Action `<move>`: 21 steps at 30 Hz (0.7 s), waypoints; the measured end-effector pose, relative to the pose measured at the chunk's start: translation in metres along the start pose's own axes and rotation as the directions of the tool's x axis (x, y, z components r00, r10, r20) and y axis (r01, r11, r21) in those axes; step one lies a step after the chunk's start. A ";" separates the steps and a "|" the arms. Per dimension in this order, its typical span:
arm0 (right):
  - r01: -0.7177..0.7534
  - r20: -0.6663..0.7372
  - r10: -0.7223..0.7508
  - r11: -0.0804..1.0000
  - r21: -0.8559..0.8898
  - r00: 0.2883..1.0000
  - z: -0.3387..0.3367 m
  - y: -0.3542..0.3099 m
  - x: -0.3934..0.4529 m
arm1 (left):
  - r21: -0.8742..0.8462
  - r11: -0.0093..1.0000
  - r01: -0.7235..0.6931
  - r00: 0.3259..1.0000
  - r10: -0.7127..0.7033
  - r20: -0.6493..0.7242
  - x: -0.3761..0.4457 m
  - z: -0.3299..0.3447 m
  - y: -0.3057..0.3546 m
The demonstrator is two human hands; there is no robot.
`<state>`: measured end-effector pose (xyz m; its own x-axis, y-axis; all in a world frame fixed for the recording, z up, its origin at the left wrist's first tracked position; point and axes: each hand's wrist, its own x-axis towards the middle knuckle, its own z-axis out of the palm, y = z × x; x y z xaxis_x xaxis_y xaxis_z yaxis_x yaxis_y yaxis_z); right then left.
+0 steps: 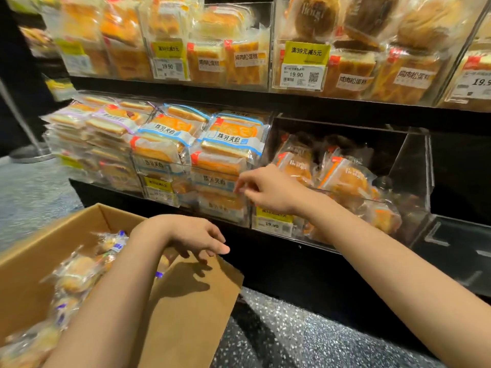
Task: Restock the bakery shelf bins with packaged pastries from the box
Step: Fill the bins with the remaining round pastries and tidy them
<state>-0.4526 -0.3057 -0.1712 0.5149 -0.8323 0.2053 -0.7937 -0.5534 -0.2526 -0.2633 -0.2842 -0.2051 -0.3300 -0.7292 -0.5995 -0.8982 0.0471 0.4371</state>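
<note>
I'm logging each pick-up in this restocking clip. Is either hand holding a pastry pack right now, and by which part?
Neither. The left hand hangs open over the cardboard box; the right hand reaches at the blue-labelled packs, fingers bent, nothing visibly gripped.

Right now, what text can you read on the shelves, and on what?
"满39元减5元": yellow promo tag, upper bin.
"19.90": white price label beneath it.
"咸肉松蛋糕": cake packs, upper shelf.
"炼乳夹心": blue-trimmed packs, lower bin.
"19.90": lower price label.
Small print, QR codes and bun pack logos: unreadable.
</note>
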 end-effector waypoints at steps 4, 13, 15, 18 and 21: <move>0.111 0.106 -0.112 0.994 0.012 0.988 0.031 -0.030 0.008 | -0.026 1.000 0.016 0.993 -0.019 -0.115 -0.001 0.008 -0.038; 0.276 0.302 -0.257 0.961 -0.021 0.918 0.104 -0.093 0.039 | 0.024 0.985 0.170 0.928 -0.152 -0.339 -0.035 0.034 -0.158; 0.295 0.329 -0.276 0.955 -0.009 0.903 0.120 -0.110 0.043 | -0.017 0.979 0.205 0.918 -0.198 -0.342 -0.046 0.041 -0.185; 0.331 0.365 -0.306 0.944 -0.006 0.879 0.147 -0.136 0.046 | -0.046 0.955 0.292 0.930 -0.295 -0.219 -0.060 0.051 -0.216; 0.385 0.394 -0.347 0.923 -0.018 0.851 0.177 -0.157 0.047 | -0.015 0.929 0.370 0.922 -0.369 -0.118 -0.069 0.058 -0.242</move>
<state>-0.2466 -0.2635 -0.2893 0.8414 -0.5291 -0.1100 -0.5401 -0.8304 -0.1365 -0.0401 -0.2056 -0.3083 0.0612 -0.7703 -0.6348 -0.9520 -0.2361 0.1947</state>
